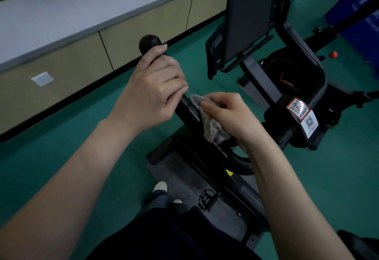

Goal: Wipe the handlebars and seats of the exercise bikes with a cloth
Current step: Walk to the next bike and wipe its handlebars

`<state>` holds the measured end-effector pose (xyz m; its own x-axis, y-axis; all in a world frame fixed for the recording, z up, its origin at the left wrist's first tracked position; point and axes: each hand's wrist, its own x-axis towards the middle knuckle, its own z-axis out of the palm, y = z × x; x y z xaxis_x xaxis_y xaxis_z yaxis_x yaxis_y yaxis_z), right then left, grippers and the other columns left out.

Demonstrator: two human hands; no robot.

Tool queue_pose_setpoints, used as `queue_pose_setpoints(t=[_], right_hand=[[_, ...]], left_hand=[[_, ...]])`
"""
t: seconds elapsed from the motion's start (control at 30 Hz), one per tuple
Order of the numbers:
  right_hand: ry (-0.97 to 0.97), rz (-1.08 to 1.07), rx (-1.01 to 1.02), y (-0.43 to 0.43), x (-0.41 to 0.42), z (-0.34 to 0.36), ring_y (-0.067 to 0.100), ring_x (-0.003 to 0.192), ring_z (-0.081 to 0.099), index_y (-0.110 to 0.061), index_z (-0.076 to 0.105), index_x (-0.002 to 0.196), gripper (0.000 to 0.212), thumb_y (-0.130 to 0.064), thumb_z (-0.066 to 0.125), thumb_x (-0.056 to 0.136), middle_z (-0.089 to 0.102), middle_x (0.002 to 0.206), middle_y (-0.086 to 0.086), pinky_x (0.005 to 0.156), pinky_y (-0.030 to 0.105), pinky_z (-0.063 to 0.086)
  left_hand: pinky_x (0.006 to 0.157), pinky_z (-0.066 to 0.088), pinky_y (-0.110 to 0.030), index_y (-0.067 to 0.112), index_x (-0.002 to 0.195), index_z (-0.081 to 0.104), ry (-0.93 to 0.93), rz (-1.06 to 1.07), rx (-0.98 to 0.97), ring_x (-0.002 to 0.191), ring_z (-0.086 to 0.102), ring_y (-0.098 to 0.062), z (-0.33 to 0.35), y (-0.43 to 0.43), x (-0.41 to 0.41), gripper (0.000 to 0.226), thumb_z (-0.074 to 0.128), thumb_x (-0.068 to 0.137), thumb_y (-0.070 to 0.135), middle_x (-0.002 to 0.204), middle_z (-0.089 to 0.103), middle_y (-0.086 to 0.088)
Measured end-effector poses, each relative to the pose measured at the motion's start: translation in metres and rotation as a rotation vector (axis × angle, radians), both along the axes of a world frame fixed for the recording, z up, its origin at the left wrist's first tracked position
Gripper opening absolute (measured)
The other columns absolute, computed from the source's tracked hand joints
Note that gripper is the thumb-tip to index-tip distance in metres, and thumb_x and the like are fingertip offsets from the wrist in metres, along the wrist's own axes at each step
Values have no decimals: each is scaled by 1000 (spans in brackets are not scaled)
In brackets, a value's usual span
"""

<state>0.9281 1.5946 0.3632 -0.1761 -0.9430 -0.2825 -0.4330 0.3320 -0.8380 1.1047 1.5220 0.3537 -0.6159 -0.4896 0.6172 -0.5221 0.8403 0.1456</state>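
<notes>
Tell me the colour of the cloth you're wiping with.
Grey. The cloth shows best in the head view, held by the right hand against the black handlebar.

Seemingly open floor (98, 143) left, bike (295, 75) right

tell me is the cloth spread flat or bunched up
Bunched up: the cloth sits crumpled in the right hand, pressed against the handlebar.

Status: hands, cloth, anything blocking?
Left hand grips handlebar near its end. Right hand holds cloth against handlebar, just beside left hand. Nothing blocking.
</notes>
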Motion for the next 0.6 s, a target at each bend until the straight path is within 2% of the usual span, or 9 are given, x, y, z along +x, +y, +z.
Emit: queue_pose_setpoints(t=[0.1,0.17,0.23,0.3,0.37,0.47,0.53,0.6], right_hand=[[-168,82,109,-20,2,2,16,77,59,-1,67,91,16,-10,55,95,65,82,9,74,30,46],[-301,157,222,-26,-4,5,15,79,63,-3,65,95,16,-11,52,97,67,86,8,74,26,51],[-357,206,323,-27,-10,6,18,84,64,-2,64,103,20,-14,49,99,67,92,10,80,30,52],[-388,226,369,-23,-16,5,20,82,63,7,60,110,26,-12,47,99,64,95,15,75,26,53],[-364,248,373,-18,-20,5,24,89,61,14,56,114,30,-10,45,100,63,101,20,75,24,53],[-246,246,269,-10,-18,4,25,91,60,12,59,110,26,-7,46,99,65,100,22,84,35,50],[-125,243,165,-4,-12,4,21,81,55,10,60,98,22,-8,47,99,61,86,18,76,37,46],[-28,262,119,2,-11,6,18,71,42,4,57,85,24,-12,47,100,47,74,11,67,34,35]], left_hand=[[113,26,-38,8,80,71,-4,-2,-13,92,62,-25,-1,-1,1,20,57,93,14,83,68,-2],[113,26,-39,8,80,71,-7,-4,-18,93,62,-25,-1,0,1,21,56,93,14,83,68,-2],[113,25,-39,9,81,71,-7,-4,-20,93,62,-24,-1,-1,1,21,55,94,15,83,68,-2],[113,25,-39,8,82,71,-7,-7,-21,94,62,-24,-1,-1,2,21,55,94,15,84,68,-2],[113,26,-40,8,82,71,-10,-7,-27,95,62,-24,-2,-1,2,22,55,94,16,84,68,-2],[112,27,-42,8,82,71,-14,11,-36,95,62,-24,-4,1,1,21,56,93,16,84,68,-2],[112,27,-42,8,81,71,-11,24,-36,95,62,-25,-4,2,-1,20,56,93,15,84,67,-2],[113,26,-41,8,81,70,-9,31,-35,95,62,-24,-4,2,-1,20,56,92,15,83,67,-2]])
